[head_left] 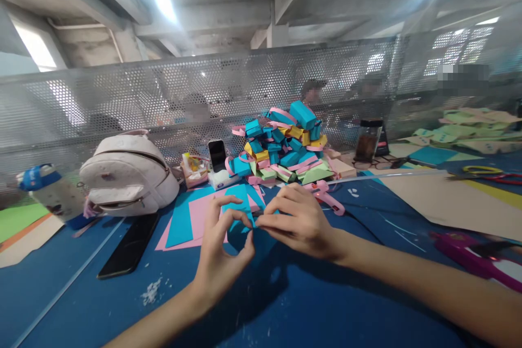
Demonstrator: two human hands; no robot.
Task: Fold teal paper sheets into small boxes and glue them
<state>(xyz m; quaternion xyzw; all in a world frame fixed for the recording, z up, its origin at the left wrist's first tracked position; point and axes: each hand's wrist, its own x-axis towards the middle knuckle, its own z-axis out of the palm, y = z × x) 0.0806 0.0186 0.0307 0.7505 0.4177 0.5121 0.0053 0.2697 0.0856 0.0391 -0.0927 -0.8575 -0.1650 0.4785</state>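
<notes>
A blue piece of paper (237, 214), seemingly folded, is held up between my two hands above the blue table. My left hand (220, 247) is closed in a pinch, its thumb and index finger meeting at the paper's lower right edge. My right hand (299, 222) is closed with fingertips pressed together at the same edge; its fingers hide part of the paper. Just beyond the right hand lies a pink hot glue gun (325, 196) with a dark cord. Blue and pink paper sheets (179, 227) lie flat behind the left hand.
A heap of folded blue, pink, yellow and green paper pieces (281, 147) stands by the perforated metal partition (163, 98). At left are a white backpack (126, 176), a black phone (129, 246) and a bottle (57, 193). Scissors (485, 172) and a magenta glue gun (468, 255) lie right.
</notes>
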